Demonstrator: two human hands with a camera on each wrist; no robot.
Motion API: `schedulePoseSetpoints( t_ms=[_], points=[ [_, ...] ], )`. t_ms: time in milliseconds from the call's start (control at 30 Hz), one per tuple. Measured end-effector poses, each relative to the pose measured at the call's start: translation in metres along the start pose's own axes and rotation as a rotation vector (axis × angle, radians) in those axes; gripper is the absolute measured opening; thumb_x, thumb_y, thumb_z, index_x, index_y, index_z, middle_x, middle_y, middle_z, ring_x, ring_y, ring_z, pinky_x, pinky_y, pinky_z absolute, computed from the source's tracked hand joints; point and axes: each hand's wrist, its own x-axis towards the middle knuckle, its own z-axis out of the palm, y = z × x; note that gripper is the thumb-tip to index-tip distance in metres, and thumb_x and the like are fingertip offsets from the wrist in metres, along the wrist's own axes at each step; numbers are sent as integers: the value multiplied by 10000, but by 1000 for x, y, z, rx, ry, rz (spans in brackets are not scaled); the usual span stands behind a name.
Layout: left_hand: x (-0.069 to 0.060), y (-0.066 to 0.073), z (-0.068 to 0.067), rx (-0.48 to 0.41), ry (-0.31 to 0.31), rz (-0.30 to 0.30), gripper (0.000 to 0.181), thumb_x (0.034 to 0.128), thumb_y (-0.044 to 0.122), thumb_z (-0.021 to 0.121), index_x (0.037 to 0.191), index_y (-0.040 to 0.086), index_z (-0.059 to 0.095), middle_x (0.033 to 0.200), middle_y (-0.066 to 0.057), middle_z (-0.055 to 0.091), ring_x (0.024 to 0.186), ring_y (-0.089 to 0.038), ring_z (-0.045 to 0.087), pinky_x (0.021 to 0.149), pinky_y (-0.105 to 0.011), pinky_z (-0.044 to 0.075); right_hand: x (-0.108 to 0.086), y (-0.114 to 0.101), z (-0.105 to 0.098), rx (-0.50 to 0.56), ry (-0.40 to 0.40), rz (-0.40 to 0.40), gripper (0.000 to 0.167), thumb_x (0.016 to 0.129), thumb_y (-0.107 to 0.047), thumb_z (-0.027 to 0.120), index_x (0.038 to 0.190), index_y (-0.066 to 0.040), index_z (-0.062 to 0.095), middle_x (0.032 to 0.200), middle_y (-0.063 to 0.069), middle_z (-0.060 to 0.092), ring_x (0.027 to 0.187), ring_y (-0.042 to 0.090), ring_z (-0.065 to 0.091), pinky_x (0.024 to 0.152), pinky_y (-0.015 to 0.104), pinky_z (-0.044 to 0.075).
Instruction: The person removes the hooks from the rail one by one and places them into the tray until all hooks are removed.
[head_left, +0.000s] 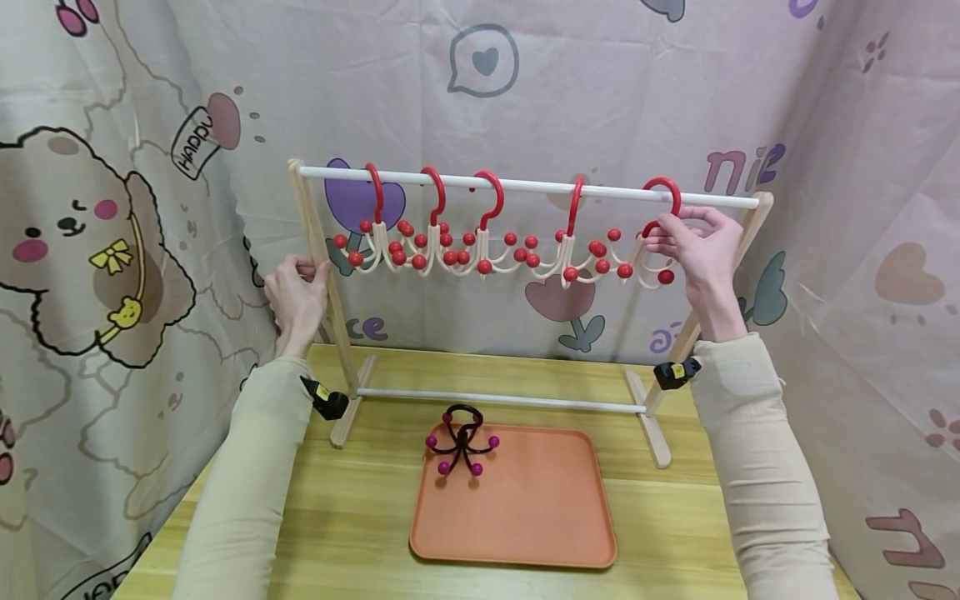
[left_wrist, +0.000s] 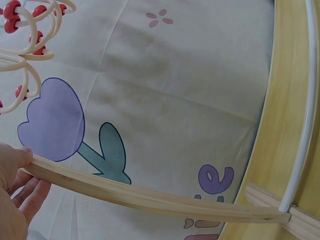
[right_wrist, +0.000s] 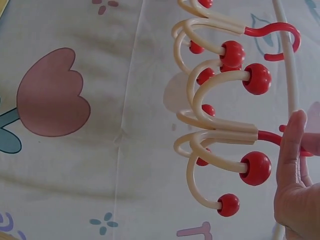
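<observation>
A wooden rack with a white top rail [head_left: 525, 185] carries several cream octopus-shaped hangers with red hooks and red ball tips. At the rail's right end, my right hand [head_left: 701, 250] pinches the red hook of the rightmost hanger [right_wrist: 225, 134]; the hook curves over the rail, and fingers hide part of it. The neighbouring hanger [head_left: 567, 258] hangs a little to the left. My left hand [head_left: 296, 300] holds the rack's left wooden post [left_wrist: 145, 196] between thumb and fingers, below the rail.
An orange tray [head_left: 525, 517] lies on the wooden table [head_left: 360, 508] in front of the rack. A black hanger with magenta balls [head_left: 462, 442] rests on its far left corner. A white lower bar [head_left: 502, 401] joins the rack's feet. Printed curtain [head_left: 480, 108] surrounds the table.
</observation>
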Motion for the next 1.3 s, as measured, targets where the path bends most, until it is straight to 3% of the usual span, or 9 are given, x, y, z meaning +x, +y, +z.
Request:
schedulePoseSetpoints(
  t_ms=[333, 700, 1300],
  points=[
    [-1, 0, 0, -2, 0, -1, 319, 970, 239, 669, 1082, -59, 679, 1034, -246, 729, 906, -370, 652, 739, -263, 371, -2, -7, -1, 27, 18, -1, 488, 742, -253, 885, 1101, -23, 649, 829, 9, 779, 676, 124, 753, 714, 215, 589],
    [0, 1, 0, -6, -1, -4, 307, 961, 223, 684, 1083, -59, 681, 1041, -247, 730, 922, -375, 652, 779, -294, 388, -6, -16, -5, 78, 25, -43, 392, 791, -162, 849, 1093, -13, 649, 816, 35, 776, 649, 140, 744, 697, 223, 589],
    [0, 0, 0, -4, 2, 6, 316, 969, 234, 673, 1078, -63, 682, 1035, -251, 730, 905, -372, 651, 771, -280, 384, -18, -13, -18, 46, 40, -90, 424, 742, -223, 886, 1052, -38, 664, 811, 34, 775, 643, 141, 742, 679, 223, 589]
  ],
)
